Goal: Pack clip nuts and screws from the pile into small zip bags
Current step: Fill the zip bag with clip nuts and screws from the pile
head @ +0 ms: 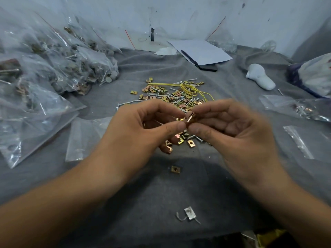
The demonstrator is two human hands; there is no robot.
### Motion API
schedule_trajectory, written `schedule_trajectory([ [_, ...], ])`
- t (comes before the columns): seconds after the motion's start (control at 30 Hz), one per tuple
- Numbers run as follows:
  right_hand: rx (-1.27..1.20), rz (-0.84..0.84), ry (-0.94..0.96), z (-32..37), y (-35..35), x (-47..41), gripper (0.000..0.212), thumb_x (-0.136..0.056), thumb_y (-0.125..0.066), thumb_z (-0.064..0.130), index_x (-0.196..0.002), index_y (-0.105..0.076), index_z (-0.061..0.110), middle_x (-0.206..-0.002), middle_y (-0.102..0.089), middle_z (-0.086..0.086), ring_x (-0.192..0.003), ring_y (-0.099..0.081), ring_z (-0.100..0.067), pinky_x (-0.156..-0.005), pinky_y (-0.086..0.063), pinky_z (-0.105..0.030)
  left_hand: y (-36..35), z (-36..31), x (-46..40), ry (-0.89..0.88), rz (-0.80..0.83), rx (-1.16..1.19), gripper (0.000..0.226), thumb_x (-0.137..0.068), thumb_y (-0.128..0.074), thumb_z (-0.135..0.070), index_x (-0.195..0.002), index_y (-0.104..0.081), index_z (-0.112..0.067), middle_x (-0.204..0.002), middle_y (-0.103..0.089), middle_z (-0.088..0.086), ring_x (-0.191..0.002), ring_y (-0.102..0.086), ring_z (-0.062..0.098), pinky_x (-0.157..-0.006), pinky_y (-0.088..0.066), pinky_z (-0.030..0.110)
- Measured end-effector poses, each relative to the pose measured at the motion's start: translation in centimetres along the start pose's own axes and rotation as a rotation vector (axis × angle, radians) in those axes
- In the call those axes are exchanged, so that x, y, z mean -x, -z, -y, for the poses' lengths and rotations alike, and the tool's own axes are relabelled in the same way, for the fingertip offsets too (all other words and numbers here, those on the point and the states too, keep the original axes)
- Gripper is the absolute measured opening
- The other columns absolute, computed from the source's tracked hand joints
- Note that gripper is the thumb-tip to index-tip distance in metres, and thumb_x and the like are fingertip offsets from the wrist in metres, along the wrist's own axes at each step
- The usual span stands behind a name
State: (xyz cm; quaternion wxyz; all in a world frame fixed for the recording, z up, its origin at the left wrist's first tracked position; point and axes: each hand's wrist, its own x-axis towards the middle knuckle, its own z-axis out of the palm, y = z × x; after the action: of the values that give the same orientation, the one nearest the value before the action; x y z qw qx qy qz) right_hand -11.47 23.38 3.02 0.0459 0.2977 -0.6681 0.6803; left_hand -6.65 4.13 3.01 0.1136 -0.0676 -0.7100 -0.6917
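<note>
The left hand and right hand meet fingertip to fingertip above the grey cloth-covered surface, both pinching one coppery clip nut. The left also cradles more clip nuts in its curled lower fingers. Just beyond lies the pile of nuts and screws. An empty zip bag lies flat beside the left wrist; filled bags crowd the left edge. One stray nut sits on open cloth between the forearms.

Two hands, one pile, one notebook
</note>
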Motion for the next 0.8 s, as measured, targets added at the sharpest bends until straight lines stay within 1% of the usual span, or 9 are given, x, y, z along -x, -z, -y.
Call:
schedule_trajectory([
  [0.13,-0.106,0.024,-0.049,0.1,-0.3,0.2,0.027,-0.084,-0.074,0.004,-0.111,-0.072,0.003,-0.102,-0.08,-0.013,-0.095,-0.078,-0.027,-0.083,-0.062,-0.03,0.1,0.0,0.1,-0.068,-0.048,-0.113,0.023,-0.076,-0.085,-0.023,-0.098,-0.078,-0.023,-0.084,-0.075,0.007,-0.075,-0.071,0.031,-0.054,-0.055,0.031],
  [0.23,-0.187,0.033,-0.103,0.1,-0.5,0.4,0.026,-0.089,-0.068,0.007,-0.115,-0.072,0.003,-0.104,-0.08,-0.014,-0.094,-0.078,-0.029,-0.081,-0.062,-0.031,0.1,-0.2,0.3,-0.157,-0.055,-0.213,0.031,-0.078,-0.085,-0.028,-0.108,-0.078,-0.032,-0.091,-0.074,-0.001,-0.084,-0.072,0.019,-0.063,-0.059,0.032],
  [0.33,-0.217,0.038,-0.162,0.0,-0.5,0.5,0.026,-0.091,-0.066,0.009,-0.116,-0.073,0.006,-0.103,-0.08,-0.014,-0.092,-0.079,-0.029,-0.078,-0.062,-0.03,0.0,-0.4,0.4,-0.226,-0.094,-0.283,0.033,-0.08,-0.085,-0.026,-0.111,-0.078,-0.034,-0.099,-0.073,-0.005,-0.087,-0.071,0.018,-0.064,-0.059,0.03],
  [0.4,-0.223,0.048,-0.191,0.0,-0.4,0.6,0.029,-0.091,-0.066,0.01,-0.119,-0.073,0.007,-0.106,-0.08,-0.014,-0.095,-0.078,-0.03,-0.081,-0.063,-0.032,-0.1,-0.5,0.4,-0.255,-0.113,-0.316,0.034,-0.079,-0.086,-0.024,-0.111,-0.079,-0.033,-0.105,-0.072,-0.006,-0.088,-0.07,0.019,-0.063,-0.055,0.026],
  [0.53,-0.218,0.078,-0.216,-0.1,-0.4,0.9,0.037,-0.094,-0.063,0.008,-0.13,-0.068,0.002,-0.117,-0.077,-0.014,-0.109,-0.075,-0.031,-0.091,-0.061,-0.036,-0.5,-0.4,0.8,-0.287,-0.172,-0.391,0.034,-0.081,-0.085,-0.026,-0.113,-0.078,-0.035,-0.109,-0.072,-0.01,-0.09,-0.071,0.018,-0.064,-0.058,0.034],
  [0.63,-0.194,0.128,-0.223,-0.4,-0.7,1.3,0.036,-0.1,-0.054,-0.003,-0.135,-0.064,0.002,-0.122,-0.076,-0.01,-0.114,-0.074,-0.025,-0.095,-0.059,-0.032,-0.9,0.0,1.2,-0.326,-0.223,-0.537,0.03,-0.085,-0.08,-0.026,-0.114,-0.078,-0.035,-0.107,-0.072,-0.014,-0.092,-0.07,0.011,-0.068,-0.055,0.024],
  [0.7,-0.142,0.189,-0.23,-0.6,-1.1,1.5,0.038,-0.103,-0.051,-0.005,-0.137,-0.064,0.007,-0.125,-0.076,-0.005,-0.118,-0.071,-0.021,-0.098,-0.057,-0.029,-0.9,0.1,1.4,-0.34,-0.256,-0.645,0.03,-0.085,-0.08,-0.021,-0.113,-0.079,-0.032,-0.106,-0.071,-0.016,-0.092,-0.068,0.005,-0.074,-0.051,0.013],
  [0.73,-0.095,0.205,-0.226,-0.6,-1.2,1.6,0.037,-0.105,-0.051,-0.002,-0.136,-0.066,0.012,-0.124,-0.076,-0.002,-0.118,-0.071,-0.019,-0.098,-0.057,-0.028,-0.9,0.1,1.4,-0.343,-0.259,-0.695,0.03,-0.085,-0.08,-0.018,-0.112,-0.08,-0.03,-0.106,-0.071,-0.016,-0.092,-0.067,0.003,-0.076,-0.051,0.014],
  [0.8,0.048,0.193,-0.217,-0.5,-1.3,1.6,0.029,-0.106,-0.056,0.014,-0.127,-0.072,0.025,-0.115,-0.078,0.003,-0.108,-0.074,-0.016,-0.091,-0.06,-0.031,-0.7,0.2,1.4,-0.355,-0.236,-0.789,0.03,-0.085,-0.08,-0.016,-0.112,-0.08,-0.029,-0.108,-0.071,-0.014,-0.096,-0.067,0.004,-0.081,-0.055,0.026],
])
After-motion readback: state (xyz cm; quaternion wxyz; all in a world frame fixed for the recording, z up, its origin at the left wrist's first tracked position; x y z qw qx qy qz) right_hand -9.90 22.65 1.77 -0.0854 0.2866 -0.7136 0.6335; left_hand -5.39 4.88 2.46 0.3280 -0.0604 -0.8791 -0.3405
